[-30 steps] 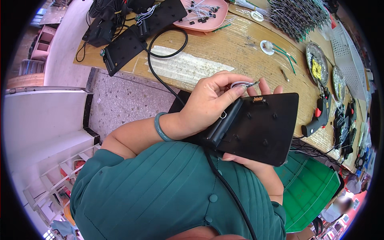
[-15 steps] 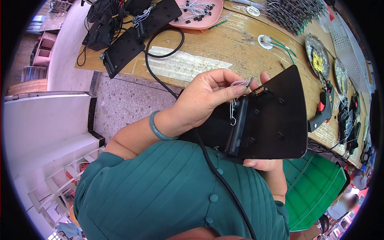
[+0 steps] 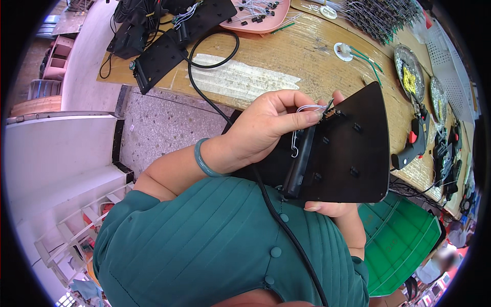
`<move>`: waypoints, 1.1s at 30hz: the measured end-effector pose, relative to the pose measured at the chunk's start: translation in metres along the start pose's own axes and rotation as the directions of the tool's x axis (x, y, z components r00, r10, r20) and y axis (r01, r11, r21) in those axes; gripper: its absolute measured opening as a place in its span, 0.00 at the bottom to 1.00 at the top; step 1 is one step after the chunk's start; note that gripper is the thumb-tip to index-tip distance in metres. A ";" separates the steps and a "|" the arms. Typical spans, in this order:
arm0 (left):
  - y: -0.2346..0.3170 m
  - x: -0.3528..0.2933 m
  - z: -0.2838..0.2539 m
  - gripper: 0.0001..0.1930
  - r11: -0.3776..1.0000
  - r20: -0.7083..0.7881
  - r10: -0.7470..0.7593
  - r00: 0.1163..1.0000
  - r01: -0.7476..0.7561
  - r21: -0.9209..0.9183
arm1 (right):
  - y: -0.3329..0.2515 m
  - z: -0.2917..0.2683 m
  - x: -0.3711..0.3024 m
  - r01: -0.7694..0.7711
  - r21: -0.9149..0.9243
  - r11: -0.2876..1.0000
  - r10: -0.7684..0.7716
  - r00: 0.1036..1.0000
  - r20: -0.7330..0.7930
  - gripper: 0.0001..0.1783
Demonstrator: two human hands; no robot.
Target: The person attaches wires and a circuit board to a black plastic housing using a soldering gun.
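My left hand, with a bluish bangle at the wrist, pinches thin white wires between thumb and forefinger. The wires' dark end sits close to a small coppery part at the top of a black panel. That panel is tilted up before my chest and has small black pegs and a dark tube-like ridge along it. Around its lower edge my right hand is closed, thumb in front; the other fingers are mostly behind the panel. A thick black cable runs down across my green shirt.
On the wooden table lie more black panels, a pink tray of wired parts and a bundle of wires. To the right are a metal dish and a black soldering gun. A green crate stands below.
My left thumb and forefinger have moved slightly right with the wires, nearer the coppery part. The panel has shifted a little left in my right hand.
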State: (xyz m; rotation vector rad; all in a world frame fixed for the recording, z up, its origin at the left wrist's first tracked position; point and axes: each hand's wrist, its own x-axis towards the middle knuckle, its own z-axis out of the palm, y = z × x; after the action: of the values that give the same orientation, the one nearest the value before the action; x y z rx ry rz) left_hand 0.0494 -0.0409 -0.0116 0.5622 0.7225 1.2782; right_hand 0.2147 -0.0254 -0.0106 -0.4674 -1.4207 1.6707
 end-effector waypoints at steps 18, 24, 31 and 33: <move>0.002 -0.001 0.002 0.08 0.999 -0.019 -0.026 0.999 0.025 -0.025 | 0.002 -0.004 0.000 0.058 -0.098 0.993 -0.048 0.994 0.102 0.73; -0.002 0.000 -0.001 0.07 0.999 0.007 -0.003 1.000 0.004 -0.032 | 0.004 -0.005 0.000 0.122 -0.153 0.981 -0.106 0.988 0.112 0.73; -0.003 0.000 0.001 0.06 1.000 -0.017 0.013 1.000 -0.014 -0.028 | 0.002 0.006 -0.001 -0.006 -0.027 1.000 0.005 1.000 -0.029 0.74; -0.003 -0.001 0.000 0.06 0.999 -0.014 0.031 0.999 -0.032 -0.016 | 0.002 0.007 -0.001 -0.047 0.018 0.999 0.048 0.996 -0.069 0.74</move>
State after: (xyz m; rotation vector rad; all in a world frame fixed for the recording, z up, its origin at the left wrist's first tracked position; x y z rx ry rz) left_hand 0.0514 -0.0422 -0.0134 0.5539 0.7167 1.3172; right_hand 0.2092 -0.0308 -0.0107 -0.5482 -1.3543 1.6862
